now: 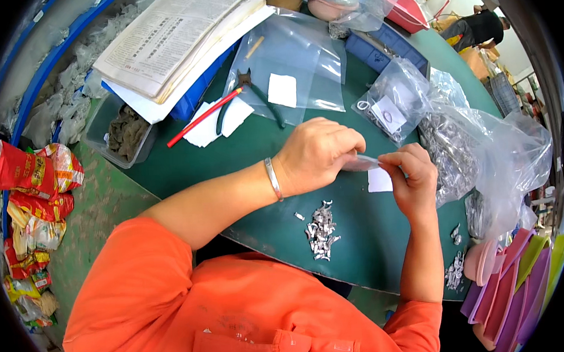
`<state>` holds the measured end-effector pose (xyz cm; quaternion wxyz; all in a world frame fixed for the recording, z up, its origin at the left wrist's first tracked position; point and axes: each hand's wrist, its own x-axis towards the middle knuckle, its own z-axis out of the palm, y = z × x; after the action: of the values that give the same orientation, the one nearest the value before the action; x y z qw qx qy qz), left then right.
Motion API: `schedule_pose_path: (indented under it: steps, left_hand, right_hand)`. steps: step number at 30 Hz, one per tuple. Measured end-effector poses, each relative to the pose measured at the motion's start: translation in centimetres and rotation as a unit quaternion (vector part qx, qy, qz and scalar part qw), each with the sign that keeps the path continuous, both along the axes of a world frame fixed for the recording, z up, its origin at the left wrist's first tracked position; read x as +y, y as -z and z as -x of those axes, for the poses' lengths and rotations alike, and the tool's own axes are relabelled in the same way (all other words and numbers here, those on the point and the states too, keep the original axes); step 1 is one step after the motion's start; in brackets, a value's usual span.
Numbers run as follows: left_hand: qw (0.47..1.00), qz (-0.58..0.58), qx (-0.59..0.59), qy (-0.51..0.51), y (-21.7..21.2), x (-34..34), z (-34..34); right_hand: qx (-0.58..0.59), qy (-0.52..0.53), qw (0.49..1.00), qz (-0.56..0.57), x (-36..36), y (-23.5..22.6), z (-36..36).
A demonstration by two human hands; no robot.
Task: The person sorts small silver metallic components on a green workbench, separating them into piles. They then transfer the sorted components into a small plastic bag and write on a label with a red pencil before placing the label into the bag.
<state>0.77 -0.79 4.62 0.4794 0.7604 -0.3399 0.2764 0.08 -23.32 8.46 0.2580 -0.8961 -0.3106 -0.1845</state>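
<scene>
Your left hand (316, 155) was closed, fingers curled over one end of a small clear plastic bag (360, 163), and your right hand (413, 175) pinched the bag's other end between thumb and fingertips, so both hands gripped the same bag just above the green table (261, 151). The bag sat between the two hands, held off the surface, right over a small white paper slip (379, 180) lying on the table. Whether anything was inside the bag, I couldn't tell. You wore a silver bracelet (272, 178) on the left wrist. Near your chest, below the hands, lay a pile of small silver metal parts (320, 230), with a few loose ones just beside it. To the right of your right hand sat a large clear bag of metal parts (465, 147), and beyond it a smaller bag with rings and a white label (390, 103). Farther up the table lay pliers (249, 91) with dark handles, a red pencil (204, 117) across white paper pieces, and a flat clear zip bag (295, 67) with a white square in it. A stack of printed papers (172, 35) sat at the top left, with a grey tray (123, 130) beside it. Pink and purple trays (504, 279) were stacked at the lower right edge.
</scene>
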Motion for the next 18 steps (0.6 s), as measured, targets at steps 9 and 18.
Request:
schedule_pose_path:
  steps: [9, 18]
  left_hand:
    - [0.999, -0.011, -0.037, 0.000, 1.2, -0.4, -0.1]
    - [0.991, 0.094, 0.052, -0.086, 2.6, 0.4, -1.0]
  right_hand:
    - [-0.071, -0.050, 0.994, 0.069, 3.1, -0.2, -0.2]
    - [0.004, -0.091, 0.996, 0.016, 3.9, 2.0, -3.6]
